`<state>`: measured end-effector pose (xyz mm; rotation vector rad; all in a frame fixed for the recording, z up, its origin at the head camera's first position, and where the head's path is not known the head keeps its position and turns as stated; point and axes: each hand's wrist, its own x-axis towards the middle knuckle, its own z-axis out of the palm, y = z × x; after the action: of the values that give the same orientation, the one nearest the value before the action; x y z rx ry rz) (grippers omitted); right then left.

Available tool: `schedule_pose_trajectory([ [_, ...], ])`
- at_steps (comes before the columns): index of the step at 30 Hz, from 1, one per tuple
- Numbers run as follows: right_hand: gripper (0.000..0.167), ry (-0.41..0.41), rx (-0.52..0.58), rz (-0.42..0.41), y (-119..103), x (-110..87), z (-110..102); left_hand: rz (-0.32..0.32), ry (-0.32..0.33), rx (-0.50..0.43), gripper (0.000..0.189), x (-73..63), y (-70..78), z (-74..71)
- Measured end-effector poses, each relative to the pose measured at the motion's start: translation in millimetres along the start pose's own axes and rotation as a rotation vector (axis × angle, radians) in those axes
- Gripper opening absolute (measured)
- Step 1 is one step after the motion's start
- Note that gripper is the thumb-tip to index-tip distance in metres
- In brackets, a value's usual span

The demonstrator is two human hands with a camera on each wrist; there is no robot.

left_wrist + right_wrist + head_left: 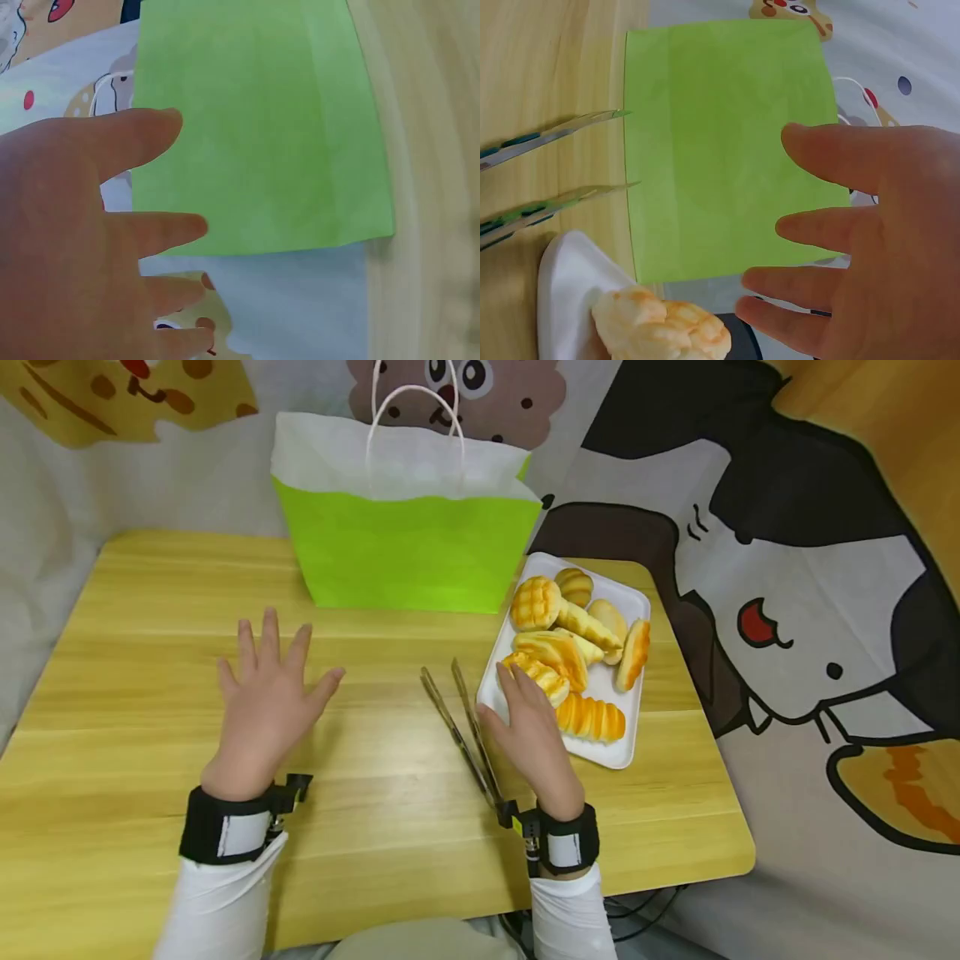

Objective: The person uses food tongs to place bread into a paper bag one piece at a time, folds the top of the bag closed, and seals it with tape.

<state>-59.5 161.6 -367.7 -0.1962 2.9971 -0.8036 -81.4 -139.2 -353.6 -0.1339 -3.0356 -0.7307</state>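
Observation:
My left hand (262, 718) is over the left part of the table with its fingers spread, holding nothing. My right hand (536, 739), also empty, has its fingers extended at the near left edge of a white tray (618, 758). In the head view its fingertips overlap a braided bread roll (547, 683). Metal tongs (453, 727) lie just left of this hand, their two arms apart and tips pointing away from me. Several other breads fill the tray, among them a ridged roll (592, 718) and a round scored bun (536, 603).
A green and white paper bag (405, 552) with white cord handles stands upright at the back of the wooden table (360, 860). A cartoon-printed cloth (787, 777) hangs behind and to the right. Dark cables (645, 910) run below the table's front edge.

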Motion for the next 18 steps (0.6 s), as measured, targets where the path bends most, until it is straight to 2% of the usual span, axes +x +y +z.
schedule_pose_trajectory([
  [5,0.061,0.065,0.010,0.022,10.0,-14.5,3.2,0.036,0.101,-0.032,0.072,17.6,-0.7,-18.2],
  [10,0.060,0.124,-0.032,0.080,20.6,-36.6,11.8,0.090,0.198,-0.064,0.070,34.8,6.9,-31.8],
  [14,0.060,0.091,-0.057,0.113,27.0,-50.1,18.6,0.153,0.253,-0.077,0.068,52.0,17.1,-42.1],
  [18,0.061,0.036,-0.066,0.130,32.9,-56.7,29.0,0.205,0.275,-0.087,0.068,74.5,29.2,-51.2],
])
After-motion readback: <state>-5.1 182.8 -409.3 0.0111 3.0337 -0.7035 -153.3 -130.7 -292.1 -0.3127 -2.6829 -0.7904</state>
